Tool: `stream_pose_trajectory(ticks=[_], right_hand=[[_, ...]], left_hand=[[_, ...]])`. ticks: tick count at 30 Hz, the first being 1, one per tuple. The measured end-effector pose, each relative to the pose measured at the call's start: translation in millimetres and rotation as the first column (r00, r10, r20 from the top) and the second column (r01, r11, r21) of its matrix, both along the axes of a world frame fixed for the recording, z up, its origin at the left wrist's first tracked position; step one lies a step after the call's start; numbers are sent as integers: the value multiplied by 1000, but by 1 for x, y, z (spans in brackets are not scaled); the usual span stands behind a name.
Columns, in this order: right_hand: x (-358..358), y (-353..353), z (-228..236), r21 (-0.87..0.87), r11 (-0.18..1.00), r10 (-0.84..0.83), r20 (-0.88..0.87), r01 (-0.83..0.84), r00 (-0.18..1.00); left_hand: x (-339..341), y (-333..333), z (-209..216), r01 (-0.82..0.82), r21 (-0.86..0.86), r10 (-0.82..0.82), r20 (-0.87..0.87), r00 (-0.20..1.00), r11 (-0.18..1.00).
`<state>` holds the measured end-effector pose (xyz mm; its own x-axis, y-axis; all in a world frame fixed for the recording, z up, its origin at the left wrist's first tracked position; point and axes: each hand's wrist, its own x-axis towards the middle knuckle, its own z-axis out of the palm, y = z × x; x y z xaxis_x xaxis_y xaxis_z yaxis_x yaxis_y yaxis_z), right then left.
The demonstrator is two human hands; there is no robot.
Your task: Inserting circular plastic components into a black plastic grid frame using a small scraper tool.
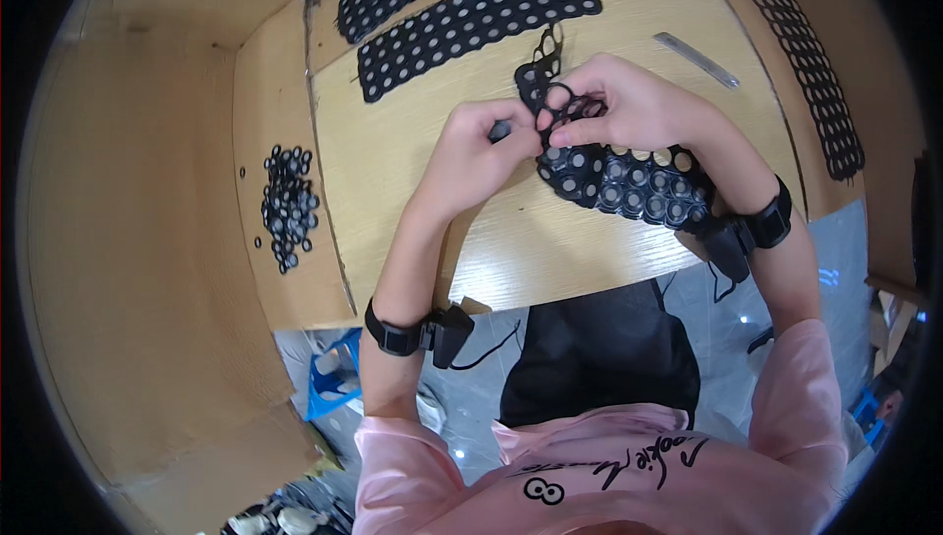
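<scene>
Worktop (413,230): one holed black strip (629,181) under both hands. Right hand (629,103) pinches one black ring (560,95) above it; left hand (476,147) grip clenched on strip's edge. One ring pile (287,206) left; three spare strips behind.

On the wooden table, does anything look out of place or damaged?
Nothing looks damaged. The small black rings lie in a loose pile on the left board, some scattered apart. The perforated strips lie flat. Both hands, left hand and right hand, hold the black sheet.

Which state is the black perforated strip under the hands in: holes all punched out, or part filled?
Part filled. On the black perforated strip, holes near the right hand hold pale discs; the end past the fingers shows open rings.
</scene>
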<state>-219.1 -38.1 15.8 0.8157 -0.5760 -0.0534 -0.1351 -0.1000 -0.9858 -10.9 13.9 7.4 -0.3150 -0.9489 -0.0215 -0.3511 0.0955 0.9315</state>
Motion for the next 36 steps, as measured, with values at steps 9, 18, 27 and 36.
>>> stream_pose_trajectory(ticks=[9,18,27,36], right_hand=[[-4,-8,0,-78,996,-42,-5,42,999],[-11,-13,8,34,965,-258,-77,262,963],[-19,-9,14,239,969,-70,21,63,997],[-16,-16,5,44,996,-72,-100,76,992]], left_hand=[[6,-8,-4,-139,312,259,-386,885,940],[32,-17,5,-183,477,475,-616,629,860],[9,-6,17,-38,339,202,-464,863,940],[-3,1,4,-72,-213,44,-132,990,974]])
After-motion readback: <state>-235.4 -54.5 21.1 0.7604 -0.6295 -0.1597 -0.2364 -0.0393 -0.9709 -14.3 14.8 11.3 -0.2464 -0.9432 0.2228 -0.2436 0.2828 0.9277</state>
